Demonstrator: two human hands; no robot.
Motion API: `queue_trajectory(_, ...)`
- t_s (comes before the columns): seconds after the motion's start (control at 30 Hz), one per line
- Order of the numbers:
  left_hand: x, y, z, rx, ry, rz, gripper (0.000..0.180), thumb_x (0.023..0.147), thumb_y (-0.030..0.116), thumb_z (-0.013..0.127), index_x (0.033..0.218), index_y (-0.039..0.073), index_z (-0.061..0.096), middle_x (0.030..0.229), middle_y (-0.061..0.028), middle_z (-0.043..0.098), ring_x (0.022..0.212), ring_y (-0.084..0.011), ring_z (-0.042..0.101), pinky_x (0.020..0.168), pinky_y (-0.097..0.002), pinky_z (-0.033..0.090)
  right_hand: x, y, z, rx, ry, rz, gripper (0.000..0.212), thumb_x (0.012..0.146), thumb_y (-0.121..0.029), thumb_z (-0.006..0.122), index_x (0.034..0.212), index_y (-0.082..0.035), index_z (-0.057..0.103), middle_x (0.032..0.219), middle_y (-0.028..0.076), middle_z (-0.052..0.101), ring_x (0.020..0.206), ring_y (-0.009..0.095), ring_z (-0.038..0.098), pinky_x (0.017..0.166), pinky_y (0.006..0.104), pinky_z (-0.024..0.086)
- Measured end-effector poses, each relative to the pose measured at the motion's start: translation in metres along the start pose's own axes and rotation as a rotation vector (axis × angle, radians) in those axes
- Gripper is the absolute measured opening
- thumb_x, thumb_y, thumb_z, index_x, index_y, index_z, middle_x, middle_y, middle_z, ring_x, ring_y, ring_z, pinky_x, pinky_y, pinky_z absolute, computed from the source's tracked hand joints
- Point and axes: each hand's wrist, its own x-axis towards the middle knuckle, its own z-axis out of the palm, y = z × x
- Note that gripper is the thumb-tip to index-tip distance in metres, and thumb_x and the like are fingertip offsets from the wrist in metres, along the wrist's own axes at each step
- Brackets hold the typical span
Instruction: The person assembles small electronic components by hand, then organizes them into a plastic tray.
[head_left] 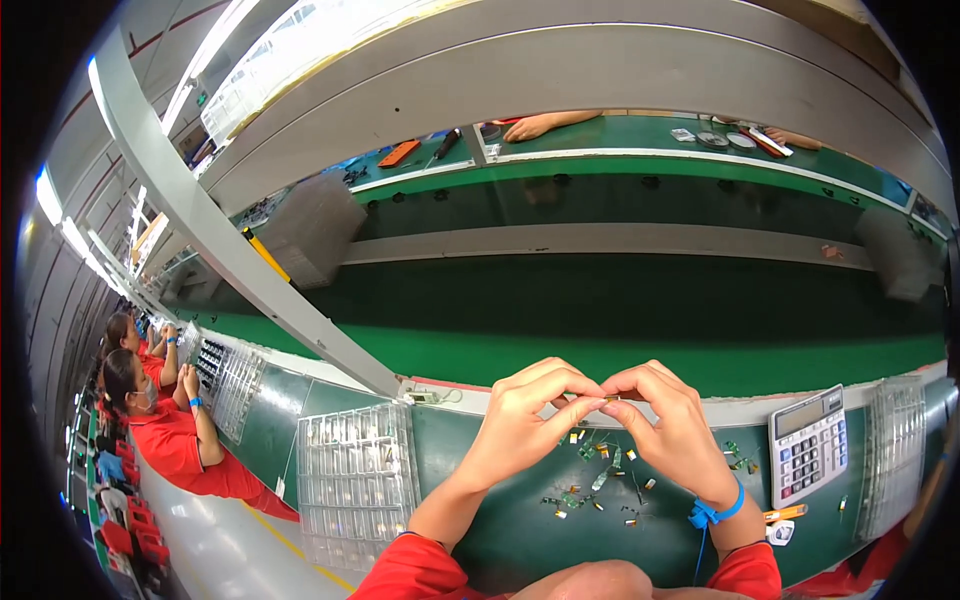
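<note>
My left hand (528,415) and my right hand (672,428) meet above the green worktop (450,440), thumbs and fingertips pinched together. Between the fingertips a tiny brownish-gold bit shows, too small and covered to name. The right wrist wears a blue band (716,506) with a cord hanging from it. Below the hands lie several small green circuit boards (604,472) with gold-coloured parts and thin wires. More of these small boards (740,458) lie beside my right wrist.
A clear compartment tray (357,480) stands left of my hands. To the right are a calculator (807,443), an orange-handled tool (785,513) and stacked clear trays (890,455). Ahead runs a green belt (600,330) with blurred stacks (312,230); co-workers (170,430) sit at far left.
</note>
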Motion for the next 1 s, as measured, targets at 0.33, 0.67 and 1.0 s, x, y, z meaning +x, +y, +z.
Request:
queue_trajectory(0.33,0.005,0.003,-0.005,0.07,0.011,0.076,0.01,0.078,-0.003,0.074,0.086,-0.001,0.069,0.084,-0.0089,0.067,0.071,-0.0132,0.064,0.061,-0.0231,0.053,-0.003,-0.001,0.013,-0.048,0.119,-0.068,0.012,0.081,0.007,0.065,0.09,0.0,0.061,0.082,0.011,0.063,0.075,0.025,0.06,0.065,0.0325,0.048)
queue_trajectory(0.67,0.005,-0.003,-0.008,-0.008,0.004,-0.008,0.008,0.08,-0.005,0.072,0.084,-0.005,0.065,0.084,-0.0111,0.064,0.07,-0.0135,0.063,0.056,-0.0227,0.054,0.002,0.011,0.02,0.033,0.116,-0.071,0.014,0.081,0.007,0.065,0.092,-0.001,0.061,0.083,0.009,0.063,0.074,0.023,0.06,0.065,0.0318,0.049)
queue_trajectory(1.0,0.002,0.002,-0.021,-0.031,0.104,0.051,0.013,0.079,-0.01,0.068,0.091,-0.006,0.064,0.091,-0.0146,0.062,0.078,-0.0169,0.063,0.06,-0.0254,0.056,0.0,0.011,0.017,0.056,0.145,-0.063,0.012,0.083,0.005,0.065,0.093,-0.001,0.063,0.085,0.009,0.065,0.076,0.022,0.062,0.068,0.0314,0.05)
